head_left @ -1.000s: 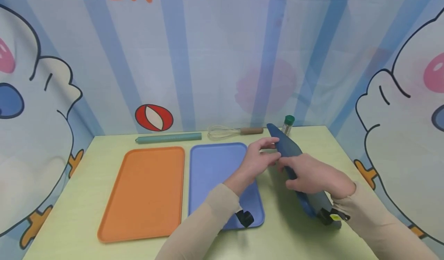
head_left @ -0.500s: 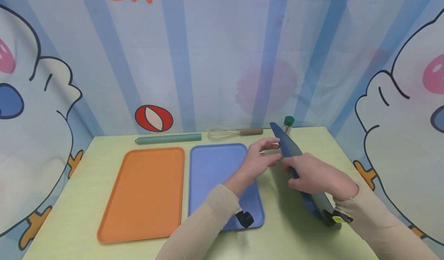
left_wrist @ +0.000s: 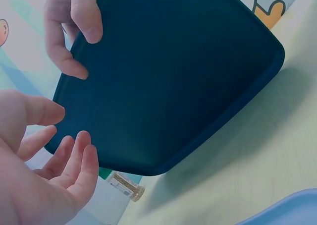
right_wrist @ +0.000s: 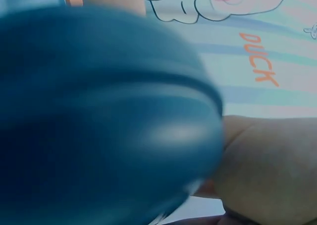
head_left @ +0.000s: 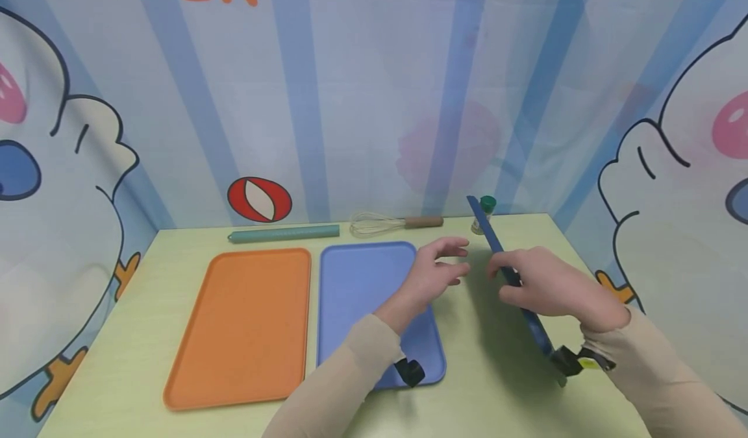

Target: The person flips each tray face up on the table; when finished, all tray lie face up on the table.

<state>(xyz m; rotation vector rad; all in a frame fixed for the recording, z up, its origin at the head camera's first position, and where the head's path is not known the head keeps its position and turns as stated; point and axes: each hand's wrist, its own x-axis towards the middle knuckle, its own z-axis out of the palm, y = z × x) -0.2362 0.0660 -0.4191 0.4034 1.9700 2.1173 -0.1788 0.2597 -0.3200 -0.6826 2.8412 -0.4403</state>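
My right hand (head_left: 546,282) pinches the edge of a dark blue tray (head_left: 489,233), thumb on one face and fingers over the rim. The tray is tilted up on its side above the table's right part, seen almost edge-on in the head view; its broad face fills much of the left wrist view. My left hand (head_left: 429,276) hovers left of the tray with loosely bent fingers, holding nothing; a gap lies between hand and tray in the head view. A small green-capped spice jar (head_left: 487,204) stands behind the tray's far end, partly hidden.
On the table's left lies an orange tray (head_left: 245,321). A lighter blue tray (head_left: 362,282) lies beside it, under my left forearm. Along the back edge are a teal rod (head_left: 284,233) and a whisk (head_left: 423,221). A printed cloth (head_left: 374,100) hangs behind the table.
My right hand has moved right with the dark blue tray, which has turned more upright and edge-on. My left hand's fingers, at the tray's edge before, are now apart from it.
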